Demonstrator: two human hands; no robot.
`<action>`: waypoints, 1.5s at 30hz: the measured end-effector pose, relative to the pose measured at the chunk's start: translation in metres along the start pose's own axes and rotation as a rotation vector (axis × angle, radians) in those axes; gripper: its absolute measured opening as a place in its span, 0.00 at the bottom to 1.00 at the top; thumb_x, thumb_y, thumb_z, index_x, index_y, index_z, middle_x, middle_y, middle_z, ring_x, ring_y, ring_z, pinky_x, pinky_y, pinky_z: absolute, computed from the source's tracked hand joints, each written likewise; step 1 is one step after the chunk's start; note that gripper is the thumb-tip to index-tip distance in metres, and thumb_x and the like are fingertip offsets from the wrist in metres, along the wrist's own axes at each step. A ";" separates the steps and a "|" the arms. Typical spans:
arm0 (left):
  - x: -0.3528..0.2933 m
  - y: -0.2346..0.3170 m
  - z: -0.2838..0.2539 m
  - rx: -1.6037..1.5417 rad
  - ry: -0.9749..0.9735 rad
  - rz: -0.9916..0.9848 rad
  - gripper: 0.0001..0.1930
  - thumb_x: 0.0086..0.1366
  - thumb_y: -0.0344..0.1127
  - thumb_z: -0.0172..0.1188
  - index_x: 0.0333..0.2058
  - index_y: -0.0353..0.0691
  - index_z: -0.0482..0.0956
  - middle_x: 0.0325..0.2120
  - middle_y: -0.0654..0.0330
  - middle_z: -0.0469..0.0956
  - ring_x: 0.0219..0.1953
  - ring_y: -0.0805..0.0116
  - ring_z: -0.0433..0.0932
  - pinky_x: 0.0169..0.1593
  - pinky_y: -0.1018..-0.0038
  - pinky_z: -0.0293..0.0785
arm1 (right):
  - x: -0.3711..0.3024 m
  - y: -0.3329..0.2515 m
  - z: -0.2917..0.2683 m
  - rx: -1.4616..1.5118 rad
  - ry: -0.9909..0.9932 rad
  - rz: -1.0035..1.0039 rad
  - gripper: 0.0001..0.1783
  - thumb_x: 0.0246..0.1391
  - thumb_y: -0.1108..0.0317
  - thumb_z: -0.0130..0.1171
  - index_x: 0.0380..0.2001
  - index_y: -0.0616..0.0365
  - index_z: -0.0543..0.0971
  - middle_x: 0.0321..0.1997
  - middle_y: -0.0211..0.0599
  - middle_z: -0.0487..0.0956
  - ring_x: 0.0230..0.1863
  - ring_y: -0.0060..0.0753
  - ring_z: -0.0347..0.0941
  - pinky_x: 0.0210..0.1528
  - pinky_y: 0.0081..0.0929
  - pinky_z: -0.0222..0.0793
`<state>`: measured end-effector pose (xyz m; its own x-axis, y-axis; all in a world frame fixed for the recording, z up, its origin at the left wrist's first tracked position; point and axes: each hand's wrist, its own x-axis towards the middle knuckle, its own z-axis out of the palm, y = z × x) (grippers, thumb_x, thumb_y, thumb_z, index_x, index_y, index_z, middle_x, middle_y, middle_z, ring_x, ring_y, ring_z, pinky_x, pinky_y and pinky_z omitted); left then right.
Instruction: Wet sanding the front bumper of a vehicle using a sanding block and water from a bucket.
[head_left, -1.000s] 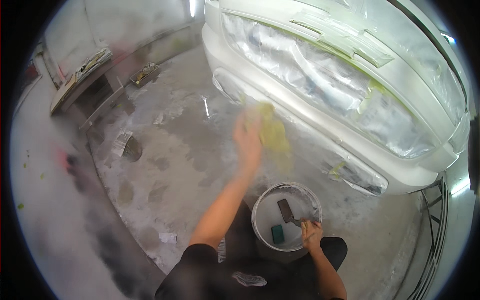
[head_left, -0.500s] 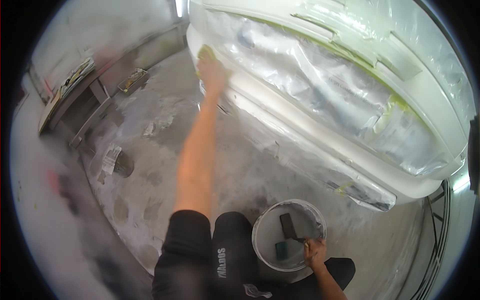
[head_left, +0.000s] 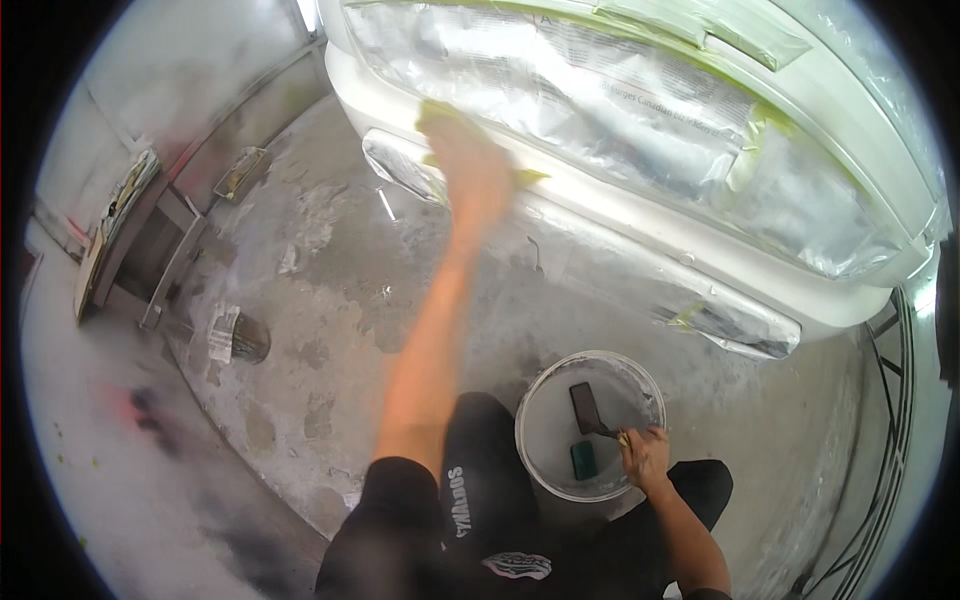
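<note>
Head view, sole feed. Landmark: the round, pale-grey bucket with a whitish rim [head_left: 546, 425]. I read the crinkled yellow-green cloth [head_left: 436, 114] beyond the bucket and to its left, over the curved white bumper [head_left: 640, 226]. Its visible long axis slants far-left to near-right, roughly along the bumper. My left grip [head_left: 477, 178] is the nearer, directly over the cloth, which shows past it on both sides; blur: cannot tell whether its fingers clench or lie flat. My right grip [head_left: 648, 458], at the bucket's right rim, grasps the handle of a dark flat-bladed tool [head_left: 584, 408]; blade points left and away, above the bucket's interior. Dark green rectangular block [head_left: 583, 460]: inside the bucket, nearside of the blade.
</note>
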<state>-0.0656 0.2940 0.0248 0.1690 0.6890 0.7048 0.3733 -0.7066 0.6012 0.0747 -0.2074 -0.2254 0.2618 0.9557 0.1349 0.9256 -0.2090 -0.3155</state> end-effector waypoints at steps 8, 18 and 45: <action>-0.129 0.135 0.044 0.097 -0.031 0.131 0.36 0.64 0.21 0.58 0.71 0.18 0.62 0.73 0.17 0.53 0.76 0.20 0.54 0.82 0.46 0.51 | -0.002 -0.010 0.000 -0.067 -0.030 0.002 0.14 0.60 0.65 0.67 0.49 0.53 0.85 0.32 0.41 0.84 0.37 0.47 0.83 0.61 0.48 0.72; -0.096 0.082 -0.029 -0.047 0.169 0.190 0.20 0.68 0.22 0.61 0.57 0.37 0.84 0.56 0.47 0.80 0.59 0.46 0.80 0.61 0.58 0.78 | -0.008 -0.007 -0.002 -0.065 -0.042 0.041 0.12 0.63 0.64 0.65 0.49 0.51 0.84 0.36 0.39 0.87 0.39 0.46 0.85 0.63 0.47 0.73; -0.061 0.052 -0.019 0.225 0.129 0.043 0.19 0.64 0.25 0.69 0.54 0.35 0.82 0.50 0.46 0.83 0.55 0.47 0.82 0.58 0.54 0.78 | -0.011 0.003 0.002 0.023 0.079 -0.007 0.11 0.61 0.65 0.65 0.45 0.54 0.84 0.33 0.43 0.86 0.38 0.48 0.83 0.61 0.46 0.73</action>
<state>-0.0743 0.2122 0.0204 0.0765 0.6225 0.7789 0.5644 -0.6710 0.4808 0.0743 -0.2178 -0.2293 0.2767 0.9375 0.2110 0.9213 -0.1964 -0.3355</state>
